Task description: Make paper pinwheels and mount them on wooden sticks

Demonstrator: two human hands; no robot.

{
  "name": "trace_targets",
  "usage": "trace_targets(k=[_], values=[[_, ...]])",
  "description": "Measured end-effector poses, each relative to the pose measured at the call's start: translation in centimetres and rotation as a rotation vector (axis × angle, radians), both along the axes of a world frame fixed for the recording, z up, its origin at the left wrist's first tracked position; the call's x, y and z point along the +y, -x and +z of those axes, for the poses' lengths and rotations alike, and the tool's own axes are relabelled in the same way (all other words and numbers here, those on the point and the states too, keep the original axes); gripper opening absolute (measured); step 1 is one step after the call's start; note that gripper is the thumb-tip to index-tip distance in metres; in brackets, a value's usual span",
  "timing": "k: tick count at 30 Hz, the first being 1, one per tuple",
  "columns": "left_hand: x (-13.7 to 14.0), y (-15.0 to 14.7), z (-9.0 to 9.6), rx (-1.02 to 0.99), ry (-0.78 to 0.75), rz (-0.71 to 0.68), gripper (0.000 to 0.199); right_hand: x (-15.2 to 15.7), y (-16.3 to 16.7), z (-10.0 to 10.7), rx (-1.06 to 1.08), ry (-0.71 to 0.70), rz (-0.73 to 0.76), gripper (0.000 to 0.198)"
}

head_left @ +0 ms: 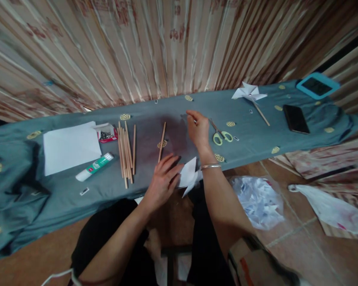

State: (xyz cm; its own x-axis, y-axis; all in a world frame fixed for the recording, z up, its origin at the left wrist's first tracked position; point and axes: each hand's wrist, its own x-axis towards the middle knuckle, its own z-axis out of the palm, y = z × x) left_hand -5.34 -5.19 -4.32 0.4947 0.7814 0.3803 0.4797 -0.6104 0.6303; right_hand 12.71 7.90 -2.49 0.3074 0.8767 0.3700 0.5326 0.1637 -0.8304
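My left hand (pixel 164 182) rests near the table's front edge with its fingers stretched out. Its fingertips are beside a folded white paper piece (pixel 189 174), which hangs partly over the edge. A thin wooden stick (pixel 162 139) lies just beyond that hand. Farther forward, my right hand (pixel 198 128) has its fingers curled in a pinch above the cloth; what they hold, if anything, is too small to make out. Scissors with pale green handles (pixel 222 138) lie right of it. A white paper pinwheel on a stick (pixel 250 94) lies farther right.
At left are white paper sheets (pixel 71 149), a glue stick (pixel 94 167), a small red box of metal bits (pixel 107 134) and several wooden sticks (pixel 125 153). A black phone (pixel 296 119) and blue-framed device (pixel 318 85) lie right. A bag of paper scraps (pixel 258 200) stands on the floor.
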Motion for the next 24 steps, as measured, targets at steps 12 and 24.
trace_targets(k=[12, 24], values=[[0.0, -0.5, -0.4, -0.001, 0.077, 0.004, 0.031, -4.1, -2.2, 1.6, -0.065, 0.091, 0.189, 0.029], [-0.1, -0.7, -0.4, -0.036, 0.106, -0.001, 0.032, -11.6, -3.3, 2.2, 0.289, 0.615, 0.585, 0.042]])
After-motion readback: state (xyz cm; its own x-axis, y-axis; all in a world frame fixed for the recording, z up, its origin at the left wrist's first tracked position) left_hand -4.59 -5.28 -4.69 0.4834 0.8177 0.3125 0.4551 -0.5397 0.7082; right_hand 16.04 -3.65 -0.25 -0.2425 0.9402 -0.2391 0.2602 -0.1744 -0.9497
